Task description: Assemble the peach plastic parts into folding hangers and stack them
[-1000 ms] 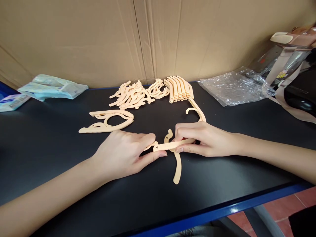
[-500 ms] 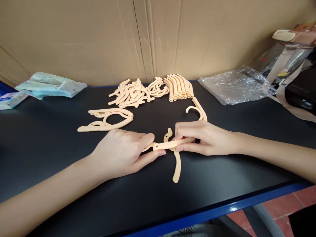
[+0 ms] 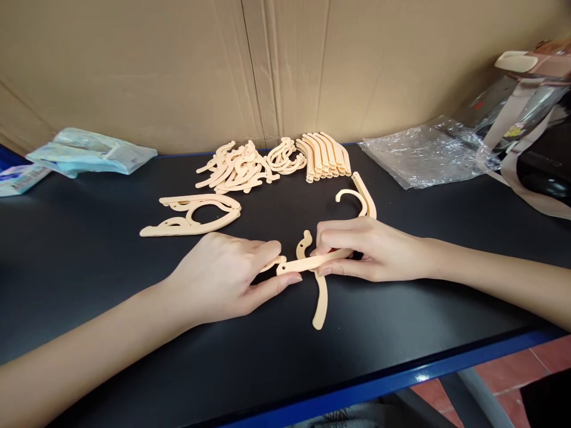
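1 bar [image 3: 307, 263] btwn R fingers [image 3: 341, 233], nr L thumb [image 3: 277, 287].

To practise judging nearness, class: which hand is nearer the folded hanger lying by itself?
The left hand: it is just in front of the folded hanger. The right hand is farther off, to its right.

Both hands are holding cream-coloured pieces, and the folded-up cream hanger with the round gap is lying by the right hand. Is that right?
Not quite: the folded-up cream hanger lies by the left hand, not the right hand. The head view shows this. Both hands are holding cream-coloured pieces.
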A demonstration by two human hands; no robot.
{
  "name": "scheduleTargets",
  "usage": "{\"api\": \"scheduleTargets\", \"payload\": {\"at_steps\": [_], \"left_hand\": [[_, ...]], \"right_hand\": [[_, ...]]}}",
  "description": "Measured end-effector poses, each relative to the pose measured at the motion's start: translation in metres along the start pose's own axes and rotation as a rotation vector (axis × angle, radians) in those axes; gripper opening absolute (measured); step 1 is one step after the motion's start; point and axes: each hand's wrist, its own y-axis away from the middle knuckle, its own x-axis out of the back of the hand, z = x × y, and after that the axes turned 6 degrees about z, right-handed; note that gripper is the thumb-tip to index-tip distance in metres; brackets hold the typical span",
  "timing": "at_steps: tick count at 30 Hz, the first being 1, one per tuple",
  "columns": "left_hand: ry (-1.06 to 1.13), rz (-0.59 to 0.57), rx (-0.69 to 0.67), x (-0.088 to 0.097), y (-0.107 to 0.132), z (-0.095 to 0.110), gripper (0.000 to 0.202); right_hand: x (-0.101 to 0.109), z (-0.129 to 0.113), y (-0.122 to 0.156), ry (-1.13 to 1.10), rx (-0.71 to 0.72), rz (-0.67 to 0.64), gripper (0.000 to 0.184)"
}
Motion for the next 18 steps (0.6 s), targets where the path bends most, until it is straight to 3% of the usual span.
{"api": "scheduleTargets", "payload": {"at_steps": [5,11,18], "left_hand": [[-0.007,-0.002,-0.035,-0.0015,0.0012,-0.0018,0.038],[-0.149,0.081,-0.131,0.0003,-0.0003,0.0005,0.04],[-0.103,0.14,-0.084,0.0023,0.0,0.0001,0.034]], "right_hand": [[0.0014,-0.0001,0.0003,0.008,-0.024,-0.014,0.02],[0.0008,0.0016,-0.0007,-0.047,-0.064,-0.004,0.019],[-0.001,0.0006,-0.0016,-0.043,-0.053,0.013,0.017]]}}
